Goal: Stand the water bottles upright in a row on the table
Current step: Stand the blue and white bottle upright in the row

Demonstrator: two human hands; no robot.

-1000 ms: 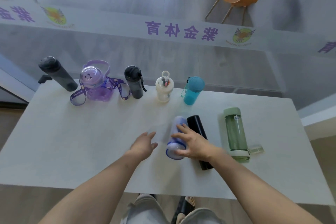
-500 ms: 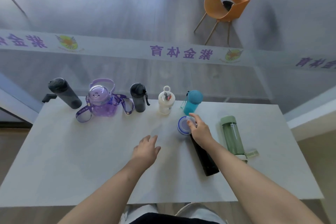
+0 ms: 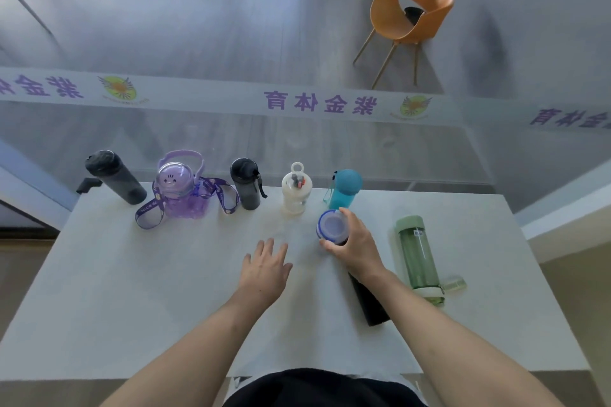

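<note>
1. Now the right grip (image 3: pixel 353 248) wraps the blue-rimmed bottle (image 3: pixel 332 225), upright near the teal bottle (image 3: pixel 344 188); left grip (image 3: pixel 264 269) spread, empty, over the desk (image 3: pixel 132 291).
2. Probably light, slippery plastic: hold mid-body.

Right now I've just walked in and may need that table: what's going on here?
A person is lining water bottles up along the far edge of the table. Five stand there, ending with the teal bottle. The right hand grips a blue-rimmed bottle, upright, just in front of it. The left hand is open, holding nothing. A black bottle and a green bottle lie on their sides.
</note>
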